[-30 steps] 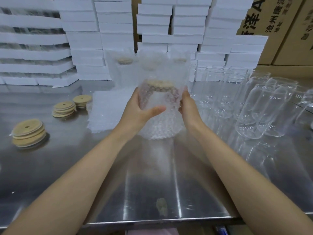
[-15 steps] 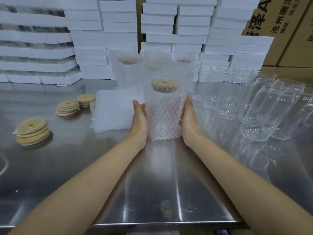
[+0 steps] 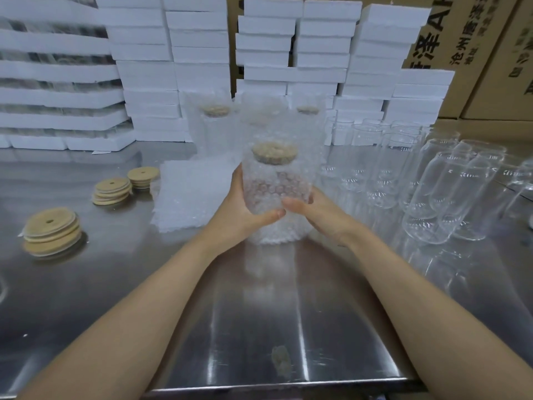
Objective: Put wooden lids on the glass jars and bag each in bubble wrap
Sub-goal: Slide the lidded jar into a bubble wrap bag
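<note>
A glass jar with a wooden lid stands upright inside a bubble wrap bag at the table's middle. My left hand grips the bagged jar from the left, thumb across its front. My right hand holds it from the right, thumb curled round the front low down. The bag's open top rises above the lid. Behind it stand two more bagged, lidded jars. Bare glass jars crowd the right side. Stacks of wooden lids lie at the left.
A pile of flat bubble wrap bags lies just left of my hands. White foam boxes are stacked along the back, with cardboard cartons at the back right. The steel table reaches to the near edge.
Half a second ago my palms lay flat against the bag's sides on the table. Now both thumbs wrap round the front of the bagged jar.
</note>
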Motion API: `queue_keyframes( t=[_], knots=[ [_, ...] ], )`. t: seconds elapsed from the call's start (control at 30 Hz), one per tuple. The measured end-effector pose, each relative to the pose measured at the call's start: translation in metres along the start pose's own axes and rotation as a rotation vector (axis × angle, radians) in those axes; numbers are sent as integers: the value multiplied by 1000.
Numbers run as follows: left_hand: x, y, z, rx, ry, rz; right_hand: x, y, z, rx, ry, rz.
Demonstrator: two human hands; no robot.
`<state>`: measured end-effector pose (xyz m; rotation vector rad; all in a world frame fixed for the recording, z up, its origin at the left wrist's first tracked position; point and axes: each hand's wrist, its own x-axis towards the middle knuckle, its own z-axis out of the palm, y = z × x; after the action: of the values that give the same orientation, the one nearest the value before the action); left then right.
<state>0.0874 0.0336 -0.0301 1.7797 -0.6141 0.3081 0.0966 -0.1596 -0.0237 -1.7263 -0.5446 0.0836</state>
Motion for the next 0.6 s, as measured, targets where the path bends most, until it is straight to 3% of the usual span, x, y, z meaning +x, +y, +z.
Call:
queue_keyframes(
  t=[0.13,0.2,0.4,0.6],
  knots=[
    [12,6,-2,-126,235,-26,13,3,-2,230,235,44],
    [21,9,-13,-243,380,-33,15,9,2,38,334,76],
    [31,14,-43,-220,773,30,44,19,47,-812,84,77],
    [36,7,-44,-128,1013,45,70,15,99,-931,-6,-30]
  ],
)
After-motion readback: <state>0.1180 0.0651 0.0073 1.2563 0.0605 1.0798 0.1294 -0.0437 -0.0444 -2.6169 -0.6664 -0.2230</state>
